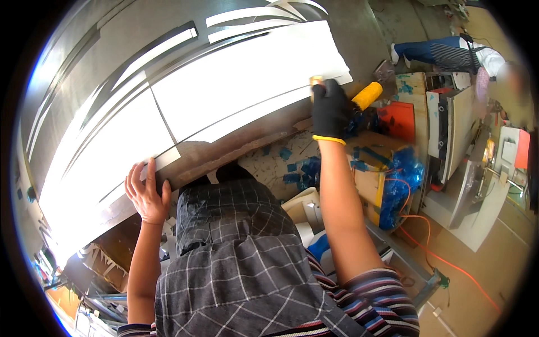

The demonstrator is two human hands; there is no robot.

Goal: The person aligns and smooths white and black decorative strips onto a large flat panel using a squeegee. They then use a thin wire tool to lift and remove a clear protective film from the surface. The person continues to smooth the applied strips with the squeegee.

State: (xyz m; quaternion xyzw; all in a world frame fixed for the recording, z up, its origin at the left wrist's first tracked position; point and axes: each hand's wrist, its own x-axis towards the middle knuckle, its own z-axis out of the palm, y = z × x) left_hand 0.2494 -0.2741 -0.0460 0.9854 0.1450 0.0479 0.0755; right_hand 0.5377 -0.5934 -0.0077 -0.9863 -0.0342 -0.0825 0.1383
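Left hand (147, 191) rests on the near edge of the panel (185, 101), fingers over the sheet (236, 78). Right hand (331, 109) grips a roller (366, 95) at the panel's right end. Bench (292, 163) lies below those fingers; another person (449, 53) stands beyond, right.

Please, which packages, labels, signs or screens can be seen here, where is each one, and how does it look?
Large panel: before the person, under both hands; grey with wide white stripe shapes, like a sign face.
Blue plastic bag: right of the right arm, crumpled and shiny.
No screen shows.
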